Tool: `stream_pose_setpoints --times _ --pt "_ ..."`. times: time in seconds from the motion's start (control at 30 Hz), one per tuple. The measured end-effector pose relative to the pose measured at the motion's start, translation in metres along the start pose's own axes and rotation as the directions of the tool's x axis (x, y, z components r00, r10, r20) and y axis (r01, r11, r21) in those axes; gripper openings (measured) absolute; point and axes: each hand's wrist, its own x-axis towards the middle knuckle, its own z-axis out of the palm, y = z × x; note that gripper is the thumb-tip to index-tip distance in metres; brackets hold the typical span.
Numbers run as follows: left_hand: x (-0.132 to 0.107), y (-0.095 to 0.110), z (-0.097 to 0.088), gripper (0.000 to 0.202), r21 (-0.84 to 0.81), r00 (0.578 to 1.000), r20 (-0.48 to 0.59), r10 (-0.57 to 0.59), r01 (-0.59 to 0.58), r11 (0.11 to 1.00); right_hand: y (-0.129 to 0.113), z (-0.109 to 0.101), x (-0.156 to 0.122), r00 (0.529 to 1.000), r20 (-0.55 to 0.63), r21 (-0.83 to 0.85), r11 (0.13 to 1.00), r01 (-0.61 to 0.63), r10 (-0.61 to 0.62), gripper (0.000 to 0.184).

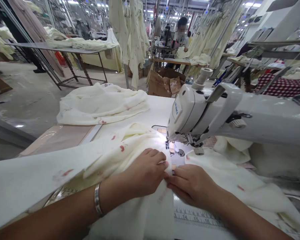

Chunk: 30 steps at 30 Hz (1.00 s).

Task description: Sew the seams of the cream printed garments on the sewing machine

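Observation:
Cream fabric with small red prints (130, 156) lies across the sewing table, its right edge running up to the presser foot (167, 144) of a white sewing machine (260, 110). My left hand (147, 171) is closed on the fabric just in front of the foot, fingers curled at its edge. Close by on the right, my right hand (190, 183) pinches the same edge, and its fingertips nearly meet the left ones. A lamp lights the spot around the needle. What lies beneath my left palm is hidden.
A folded cream garment pile (102, 103) sits at the table's far left. More printed fabric (230, 180) lies right of the needle. A printed ruler (200, 216) runs along the front. Beyond stand a cardboard box (162, 83), a side table (75, 46) and a seated person (182, 36).

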Motion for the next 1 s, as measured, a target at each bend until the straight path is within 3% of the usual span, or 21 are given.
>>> stream_pose_setpoints --times 0.13,0.27,0.37,0.43,0.5,0.57,0.63,0.7,0.77,0.83,0.93,1.0 --pt "-0.005 -0.011 0.001 0.024 -0.231 0.994 -0.103 -0.023 -0.002 0.973 0.002 0.003 0.0 1.0 -0.009 -0.048 0.999 -0.022 0.021 0.019" --pt "-0.003 -0.015 -0.002 0.022 -0.321 0.996 -0.084 -0.043 0.014 0.947 0.004 0.001 0.002 0.998 -0.055 -0.092 0.996 -0.023 0.018 0.018" --pt "0.003 -0.016 -0.009 0.02 -0.428 0.979 0.004 -0.202 0.184 0.885 0.012 -0.001 0.004 0.986 -0.153 -0.147 0.985 -0.089 0.066 0.021" --pt "0.008 -0.017 -0.012 0.017 -0.498 0.936 0.056 -0.347 0.327 0.803 0.02 0.0 0.006 0.976 -0.195 -0.177 0.976 -0.13 0.095 0.021" --pt "0.011 -0.019 -0.011 0.016 -0.513 0.91 0.052 -0.41 0.377 0.772 0.026 0.002 0.008 0.975 -0.198 -0.192 0.972 -0.138 0.099 0.02" --pt "0.011 -0.02 -0.007 0.013 -0.437 0.944 0.013 -0.33 0.302 0.847 0.03 0.003 0.009 0.979 -0.181 -0.192 0.973 -0.127 0.093 0.023" --pt "0.01 -0.021 0.0 0.012 -0.314 0.987 -0.013 -0.163 0.151 0.937 0.033 0.001 0.01 0.984 -0.151 -0.178 0.977 -0.119 0.092 0.026" --pt "0.008 -0.022 0.005 0.015 -0.244 0.999 -0.028 -0.021 0.014 0.97 0.035 -0.003 0.01 0.99 -0.105 -0.162 0.98 -0.112 0.096 0.028" --pt "0.007 -0.021 0.005 0.017 -0.258 0.999 -0.045 -0.002 -0.009 0.966 0.035 -0.006 0.011 0.994 -0.06 -0.151 0.983 -0.104 0.096 0.029" --pt "0.008 -0.021 0.002 0.018 -0.331 0.991 -0.023 -0.129 0.114 0.937 0.034 -0.007 0.012 0.993 -0.05 -0.154 0.982 -0.11 0.104 0.028" --pt "0.01 -0.02 -0.004 0.017 -0.451 0.925 0.025 -0.379 0.349 0.822 0.032 -0.003 0.012 0.991 -0.08 -0.172 0.978 -0.12 0.108 0.025" --pt "0.01 -0.021 -0.003 0.015 -0.46 0.917 0.0 -0.399 0.355 0.814 0.032 0.0 0.011 0.99 -0.101 -0.178 0.977 -0.118 0.102 0.024"
